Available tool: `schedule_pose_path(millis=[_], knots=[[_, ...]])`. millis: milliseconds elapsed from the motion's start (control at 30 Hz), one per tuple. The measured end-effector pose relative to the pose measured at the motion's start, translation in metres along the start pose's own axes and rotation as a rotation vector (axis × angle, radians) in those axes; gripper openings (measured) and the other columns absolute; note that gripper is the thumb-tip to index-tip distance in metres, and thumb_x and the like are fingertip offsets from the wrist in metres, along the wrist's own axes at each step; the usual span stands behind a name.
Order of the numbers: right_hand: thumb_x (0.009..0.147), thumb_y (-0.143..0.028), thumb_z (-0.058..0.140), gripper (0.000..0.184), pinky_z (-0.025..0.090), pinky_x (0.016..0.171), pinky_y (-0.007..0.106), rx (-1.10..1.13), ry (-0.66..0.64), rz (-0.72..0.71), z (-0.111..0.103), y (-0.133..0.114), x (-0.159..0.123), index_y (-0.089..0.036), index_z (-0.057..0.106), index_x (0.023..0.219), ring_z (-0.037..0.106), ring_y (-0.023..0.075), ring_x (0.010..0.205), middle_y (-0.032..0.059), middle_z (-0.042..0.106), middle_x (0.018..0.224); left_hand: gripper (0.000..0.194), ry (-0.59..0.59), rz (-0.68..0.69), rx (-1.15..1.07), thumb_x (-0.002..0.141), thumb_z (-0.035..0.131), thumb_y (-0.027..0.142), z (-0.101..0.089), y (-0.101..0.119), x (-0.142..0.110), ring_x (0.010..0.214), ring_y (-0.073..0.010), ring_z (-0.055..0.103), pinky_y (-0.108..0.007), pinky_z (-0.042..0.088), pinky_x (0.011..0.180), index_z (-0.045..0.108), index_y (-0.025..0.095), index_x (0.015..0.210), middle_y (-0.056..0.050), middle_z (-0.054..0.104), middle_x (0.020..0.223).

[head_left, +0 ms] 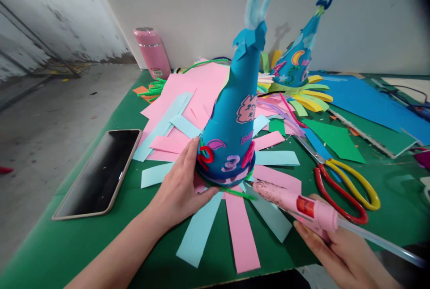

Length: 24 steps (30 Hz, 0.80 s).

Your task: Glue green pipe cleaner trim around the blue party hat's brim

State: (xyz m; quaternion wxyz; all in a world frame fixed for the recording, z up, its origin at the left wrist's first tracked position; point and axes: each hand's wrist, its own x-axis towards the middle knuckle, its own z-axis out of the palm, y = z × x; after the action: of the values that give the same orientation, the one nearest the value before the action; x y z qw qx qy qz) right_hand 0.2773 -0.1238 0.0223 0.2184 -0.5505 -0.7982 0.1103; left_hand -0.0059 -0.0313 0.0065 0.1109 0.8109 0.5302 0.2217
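Observation:
A tall blue paper cone hat (231, 118) stands on the green table (83, 244), ringed by pink and light-blue paper strips (240, 235). My left hand (183, 186) lies against the hat's lower left edge, fingers curled on the base. My right hand (339, 248) grips a pink glue gun (295, 204), its nozzle pointing at the hat's base beside a green pipe cleaner (235, 192). A clear glue stick juts out behind the gun.
A black phone (101, 172) lies at the left. Red and yellow scissors (346, 190) sit to the right. A second decorated cone hat (298, 62), a pink bottle (154, 53) and sheets of coloured paper (366, 98) fill the back.

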Motion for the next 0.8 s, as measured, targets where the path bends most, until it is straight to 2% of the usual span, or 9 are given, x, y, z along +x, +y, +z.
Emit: schedule_pose_path(millis=[200, 400, 600, 800], knots=[[0.083, -0.032, 0.047, 0.034, 0.055, 0.067, 0.022, 0.000, -0.012, 0.005, -0.0032, -0.0032, 0.0006, -0.020, 0.054, 0.113, 0.067, 0.0211, 0.083, 0.0063, 0.068, 0.090, 0.101, 0.001, -0.010, -0.004, 0.068, 0.066, 0.035, 0.0001, 0.0005, -0.0002, 0.124, -0.0345, 0.038, -0.047, 0.043, 0.093, -0.003, 0.019, 0.141, -0.018, 0.030, 0.141], [0.085, -0.033, 0.044, 0.036, 0.056, 0.063, 0.022, -0.024, -0.049, -0.012, -0.0002, 0.0040, -0.0059, -0.019, 0.056, 0.116, 0.068, 0.0189, 0.073, 0.0045, 0.071, 0.085, 0.100, -0.008, -0.015, 0.005, 0.069, 0.065, 0.036, -0.0008, 0.0010, -0.0005, 0.124, -0.0348, 0.037, -0.047, 0.043, 0.093, -0.001, 0.017, 0.140, -0.019, 0.030, 0.141], [0.087, -0.035, 0.040, 0.031, 0.056, 0.054, 0.021, -0.088, -0.067, -0.046, -0.0017, 0.0032, -0.0072, -0.020, 0.067, 0.085, 0.068, 0.0186, 0.067, 0.0057, 0.072, 0.078, 0.099, -0.010, -0.018, 0.010, 0.068, 0.065, 0.035, -0.0010, 0.0022, 0.0004, 0.124, -0.0348, 0.038, -0.047, 0.043, 0.093, -0.001, 0.017, 0.140, -0.020, 0.031, 0.140], [0.087, -0.032, 0.038, 0.030, 0.056, 0.059, 0.021, -0.038, -0.093, -0.044, -0.0052, -0.0012, -0.0017, -0.021, 0.066, 0.087, 0.068, 0.0171, 0.068, 0.0043, 0.071, 0.073, 0.099, -0.010, -0.023, 0.002, 0.068, 0.065, 0.035, -0.0022, 0.0027, -0.0007, 0.124, -0.0346, 0.038, -0.046, 0.044, 0.093, -0.001, 0.017, 0.140, -0.019, 0.032, 0.140]])
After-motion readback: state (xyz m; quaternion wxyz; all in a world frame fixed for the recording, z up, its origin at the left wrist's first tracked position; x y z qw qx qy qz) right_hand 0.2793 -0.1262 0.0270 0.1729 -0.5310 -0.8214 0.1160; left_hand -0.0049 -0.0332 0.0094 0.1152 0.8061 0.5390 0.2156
